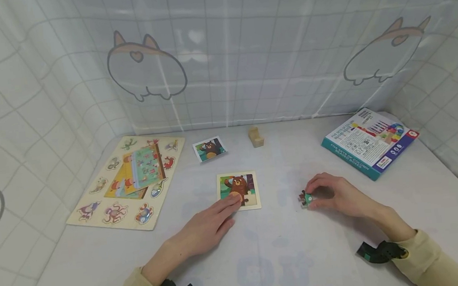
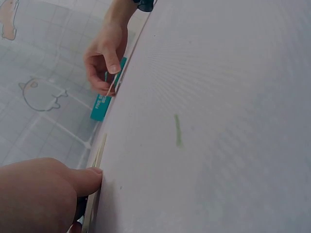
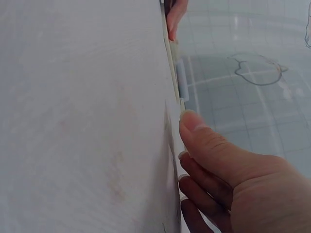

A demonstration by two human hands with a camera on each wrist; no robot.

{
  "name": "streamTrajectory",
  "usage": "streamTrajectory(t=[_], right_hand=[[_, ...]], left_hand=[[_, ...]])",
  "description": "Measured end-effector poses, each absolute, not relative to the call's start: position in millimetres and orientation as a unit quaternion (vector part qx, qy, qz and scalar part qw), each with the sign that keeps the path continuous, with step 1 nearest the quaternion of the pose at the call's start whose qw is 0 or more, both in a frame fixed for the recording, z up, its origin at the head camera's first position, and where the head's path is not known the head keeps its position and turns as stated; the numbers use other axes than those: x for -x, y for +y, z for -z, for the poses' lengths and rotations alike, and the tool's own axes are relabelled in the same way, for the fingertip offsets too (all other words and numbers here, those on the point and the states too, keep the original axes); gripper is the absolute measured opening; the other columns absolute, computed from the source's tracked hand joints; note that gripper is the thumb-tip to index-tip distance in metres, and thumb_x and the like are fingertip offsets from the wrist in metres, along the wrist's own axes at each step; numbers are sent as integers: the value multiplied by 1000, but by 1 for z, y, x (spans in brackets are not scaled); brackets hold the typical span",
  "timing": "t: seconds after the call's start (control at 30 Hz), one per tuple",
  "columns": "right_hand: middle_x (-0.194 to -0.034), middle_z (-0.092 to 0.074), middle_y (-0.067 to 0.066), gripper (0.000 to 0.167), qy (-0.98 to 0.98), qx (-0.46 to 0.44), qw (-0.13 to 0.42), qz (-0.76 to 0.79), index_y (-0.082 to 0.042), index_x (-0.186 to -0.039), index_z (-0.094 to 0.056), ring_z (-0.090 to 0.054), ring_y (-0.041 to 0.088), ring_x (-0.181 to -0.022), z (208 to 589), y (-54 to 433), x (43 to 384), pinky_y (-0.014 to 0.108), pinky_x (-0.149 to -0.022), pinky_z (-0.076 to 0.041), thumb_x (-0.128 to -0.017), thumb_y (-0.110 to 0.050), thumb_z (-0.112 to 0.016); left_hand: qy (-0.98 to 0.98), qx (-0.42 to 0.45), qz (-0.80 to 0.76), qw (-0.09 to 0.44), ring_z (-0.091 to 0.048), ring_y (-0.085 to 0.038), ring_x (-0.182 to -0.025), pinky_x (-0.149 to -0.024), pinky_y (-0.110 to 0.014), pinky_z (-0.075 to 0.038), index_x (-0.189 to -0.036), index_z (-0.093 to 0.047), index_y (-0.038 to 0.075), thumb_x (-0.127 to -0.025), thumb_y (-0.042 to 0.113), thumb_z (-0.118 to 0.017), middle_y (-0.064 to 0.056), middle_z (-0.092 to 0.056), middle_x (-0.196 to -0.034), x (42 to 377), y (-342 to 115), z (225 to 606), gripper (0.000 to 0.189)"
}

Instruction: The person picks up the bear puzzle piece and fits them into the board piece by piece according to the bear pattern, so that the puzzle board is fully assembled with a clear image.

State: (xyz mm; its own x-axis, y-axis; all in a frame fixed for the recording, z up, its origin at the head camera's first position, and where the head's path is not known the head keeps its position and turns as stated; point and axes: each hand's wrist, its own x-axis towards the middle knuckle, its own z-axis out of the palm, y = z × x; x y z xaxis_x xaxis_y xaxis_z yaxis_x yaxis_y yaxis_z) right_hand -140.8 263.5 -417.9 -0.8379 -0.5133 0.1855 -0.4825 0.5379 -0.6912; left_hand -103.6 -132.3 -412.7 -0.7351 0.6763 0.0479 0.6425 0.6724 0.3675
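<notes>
Near the middle of the table lies a square wooden puzzle [image 1: 240, 184] picturing a brown bear, with a pale bare patch at its lower right. My left hand [image 1: 204, 229] rests its extended fingers on the puzzle's lower part; the left wrist view shows the thumb at the board's edge. To the right of the puzzle, my right hand [image 1: 341, 194] pinches a small green and brown puzzle piece [image 1: 304, 199] between thumb and fingers, close to the tabletop. Behind the puzzle is a picture card [image 1: 210, 149] with the same bear.
A large board [image 1: 108, 208] with animal pictures lies at the left, several illustrated boards [image 1: 143, 168] stacked on it. A small wooden block [image 1: 255, 137] stands at the back. A teal and white box [image 1: 369, 142] lies at the right. Patterned curtains [image 1: 226, 70] surround the table.
</notes>
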Motion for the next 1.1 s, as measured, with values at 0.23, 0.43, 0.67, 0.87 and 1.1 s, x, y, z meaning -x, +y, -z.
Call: streamTrajectory(t=[0.23, 0.43, 0.67, 0.87, 1.1], right_hand=[[-106, -68, -10, 32, 872, 301, -9, 385, -21, -106, -69, -61, 7, -103, 417, 261, 141, 10, -94, -44, -78, -17, -86], [-106, -70, -10, 36, 869, 315, -51, 379, -20, -107, -70, -62, 7, -103, 415, 257, 140, 10, -95, -44, -76, -13, -87], [-104, -72, -6, 32, 860, 330, -75, 382, -17, -107, -73, -65, 13, -99, 411, 238, 146, 16, -91, -48, -78, -15, -86], [-104, -72, -8, 33, 863, 321, -82, 381, -16, -105, -75, -65, 12, -100, 409, 214, 150, 20, -90, -51, -75, -14, -88], [-102, -73, -5, 29, 865, 319, -93, 375, -14, -102, -76, -65, 15, -101, 411, 183, 158, 31, -89, -54, -76, -15, -88]], left_hand=[[915, -360, -180, 39, -36, -20, -147, -111, -42, -44, -152, -43, 10, -104, 25, -53, -4, -36, -161, 103, -134, 413, 51], [914, -361, -180, 42, -36, -20, -147, -111, -42, -44, -152, -43, 10, -104, 25, -54, -3, -36, -161, 103, -135, 412, 51], [913, -362, -181, 41, -36, -21, -147, -112, -43, -43, -152, -42, 10, -104, 25, -54, -4, -36, -161, 103, -134, 411, 52], [912, -364, -184, 45, -35, -21, -148, -112, -43, -42, -153, -42, 10, -105, 24, -53, -4, -35, -162, 103, -133, 411, 51], [913, -362, -181, 47, -34, -21, -148, -113, -43, -42, -153, -41, 10, -105, 25, -53, -4, -35, -162, 104, -132, 411, 52]])
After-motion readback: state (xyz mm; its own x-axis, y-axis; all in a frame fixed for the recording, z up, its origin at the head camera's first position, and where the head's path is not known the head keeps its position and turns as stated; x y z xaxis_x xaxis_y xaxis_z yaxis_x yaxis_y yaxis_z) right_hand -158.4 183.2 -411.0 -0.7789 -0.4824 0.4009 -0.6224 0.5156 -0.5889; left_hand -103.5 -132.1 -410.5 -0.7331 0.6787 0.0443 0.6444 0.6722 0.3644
